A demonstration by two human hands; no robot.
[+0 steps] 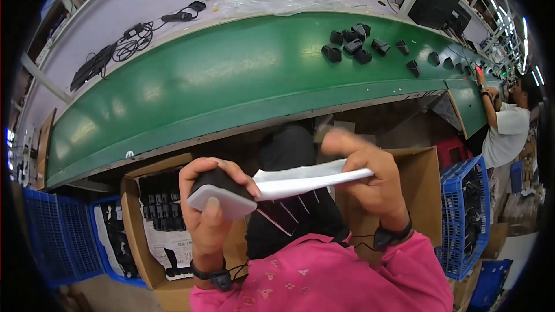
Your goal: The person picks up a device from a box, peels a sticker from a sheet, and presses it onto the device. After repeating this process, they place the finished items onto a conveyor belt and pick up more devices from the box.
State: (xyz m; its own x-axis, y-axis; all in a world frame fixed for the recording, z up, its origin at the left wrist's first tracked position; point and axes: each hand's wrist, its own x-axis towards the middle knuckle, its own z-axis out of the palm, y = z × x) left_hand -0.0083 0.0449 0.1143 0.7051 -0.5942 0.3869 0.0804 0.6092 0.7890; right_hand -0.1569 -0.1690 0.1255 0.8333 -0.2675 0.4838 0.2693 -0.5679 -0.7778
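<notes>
At lower centre, the left hand [203,208] grips a small rounded block [221,194], matt black plastic with a smooth pale grey face. The right hand [370,182] pinches a thin white plastic sleeve [306,180], soft and faintly glossy. Across the upper frame runs a smooth green conveyor belt [219,86] with a dull sheen; brown cardboard boxes [136,225] below look rough and matt.

Green conveyor belt [231,81] w/ blue crates [462,214], cardboard boxes [139,237] below.
</notes>
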